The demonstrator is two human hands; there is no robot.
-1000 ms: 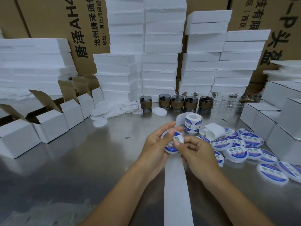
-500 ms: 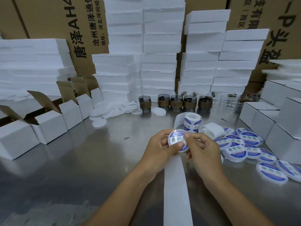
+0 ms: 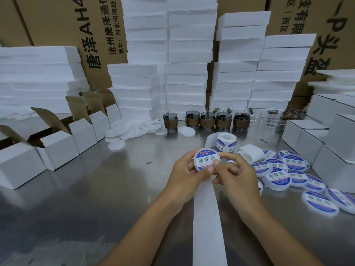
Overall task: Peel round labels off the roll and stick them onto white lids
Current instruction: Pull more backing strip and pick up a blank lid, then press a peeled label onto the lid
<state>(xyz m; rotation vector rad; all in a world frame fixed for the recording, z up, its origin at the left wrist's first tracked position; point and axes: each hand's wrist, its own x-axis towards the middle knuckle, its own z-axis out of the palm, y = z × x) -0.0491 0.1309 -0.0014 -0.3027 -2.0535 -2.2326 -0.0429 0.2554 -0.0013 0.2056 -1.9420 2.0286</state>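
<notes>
Above the steel table both hands hold one white lid (image 3: 206, 158) with a round blue-and-white label on its face, tilted toward me. My left hand (image 3: 185, 172) grips the lid's left rim. My right hand (image 3: 233, 174) holds its right side, the thumb pressing on the label. The label roll (image 3: 226, 144) stands just behind the hands, and its empty white backing strip (image 3: 207, 217) trails toward me between my forearms. Several labelled lids (image 3: 278, 176) lie to the right. A heap of bare white lids (image 3: 126, 132) sits at the left rear.
Open white cartons (image 3: 57, 150) line the left side, closed white boxes (image 3: 326, 144) the right. Amber jars (image 3: 207, 121) and clear glass jars (image 3: 272, 120) stand in a row behind the roll. Foam slabs (image 3: 186, 73) are stacked high before brown shipping boxes.
Both hands have raised the lid slightly and tilted its labelled face toward me. The right thumb now presses on the label's lower right.
</notes>
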